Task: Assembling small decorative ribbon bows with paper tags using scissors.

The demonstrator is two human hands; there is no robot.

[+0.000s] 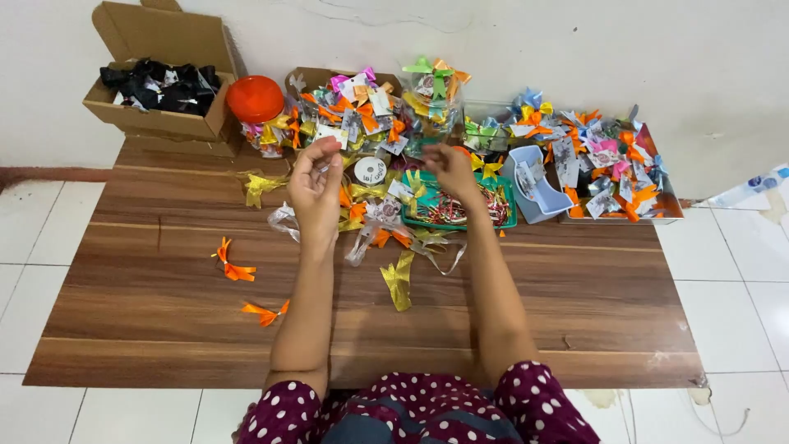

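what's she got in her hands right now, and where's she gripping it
Cannot be told for sure. Left hand has its fingertips pinched together, right hand is curled above the green tray; anything held is too small to see.

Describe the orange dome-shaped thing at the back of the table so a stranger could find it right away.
Start at the open cardboard box of black bows in the wooden table's far left corner. Immediately to its right sits the orange dome. It is the only smooth, round, solid piece among crinkly ribbon bows.

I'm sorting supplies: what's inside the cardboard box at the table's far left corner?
The cardboard box holds a heap of black bows, some with small white tags. Its lid stands open. Whatever lies beneath the top layer is covered.
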